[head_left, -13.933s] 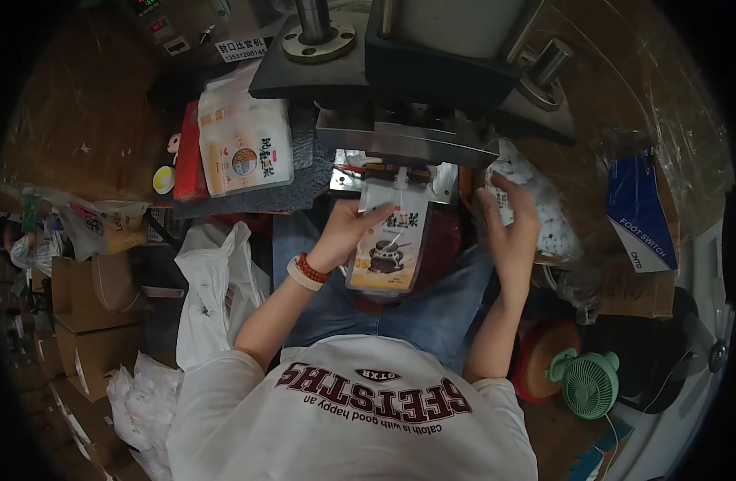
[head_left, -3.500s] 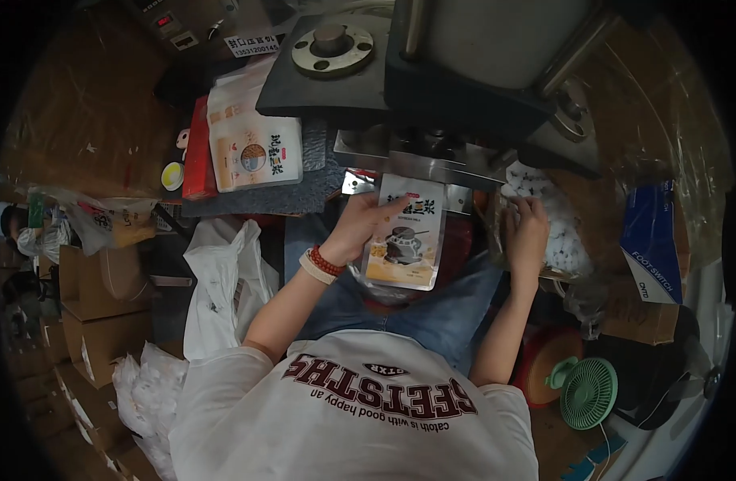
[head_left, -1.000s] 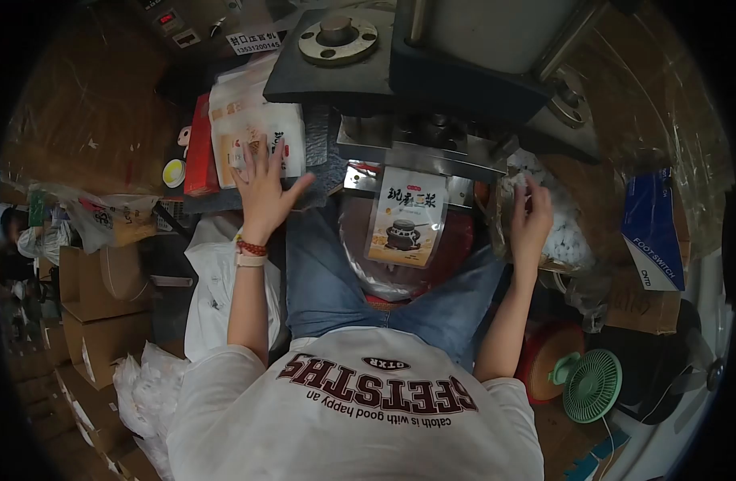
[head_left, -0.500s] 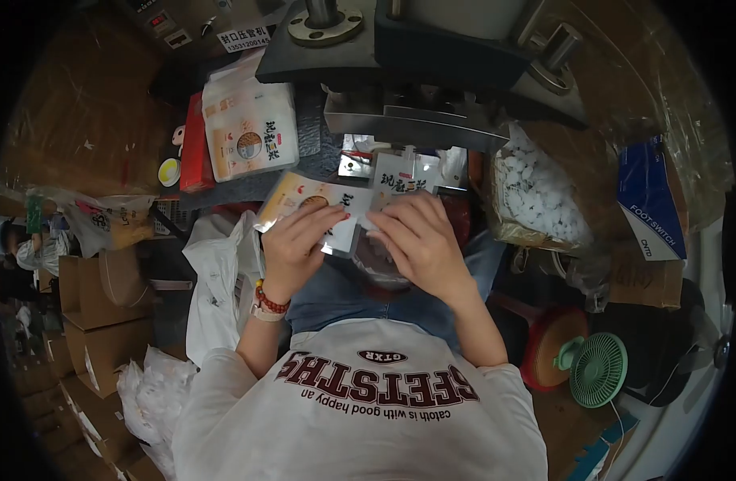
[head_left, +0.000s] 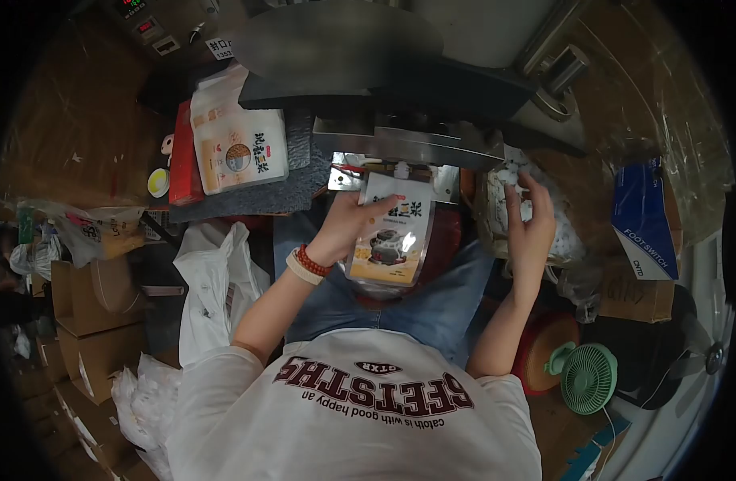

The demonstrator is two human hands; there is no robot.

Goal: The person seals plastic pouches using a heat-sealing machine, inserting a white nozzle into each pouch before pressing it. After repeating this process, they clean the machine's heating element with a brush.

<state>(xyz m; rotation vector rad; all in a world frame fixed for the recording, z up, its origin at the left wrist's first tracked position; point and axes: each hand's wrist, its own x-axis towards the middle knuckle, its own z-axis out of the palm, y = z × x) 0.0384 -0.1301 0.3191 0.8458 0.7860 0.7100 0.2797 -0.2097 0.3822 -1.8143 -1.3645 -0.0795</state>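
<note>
A printed pouch (head_left: 390, 240) with a pale upper part and a yellow-orange lower part sits under the metal jaw of the machine (head_left: 408, 132). A small white spout (head_left: 402, 170) shows at its top edge. My left hand (head_left: 348, 228) grips the pouch along its left side, thumb across the front, the other fingers hidden behind. Over on the right, my right hand (head_left: 532, 216) reaches into a clear bag of small white plastic pieces (head_left: 560, 232). Its fingers are apart and touch the pieces; no piece is visibly held.
A stack of similar pouches (head_left: 240, 152) lies on the dark bench at left, beside a red box (head_left: 185, 152). At right stand a blue foot-switch box (head_left: 645, 216) and a green fan (head_left: 588, 377). A white plastic bag (head_left: 216, 280) hangs at my left.
The pouch my left hand held beside the machine is now under the jaw in that hand. My right hand has moved from the pouches to the white pieces.
</note>
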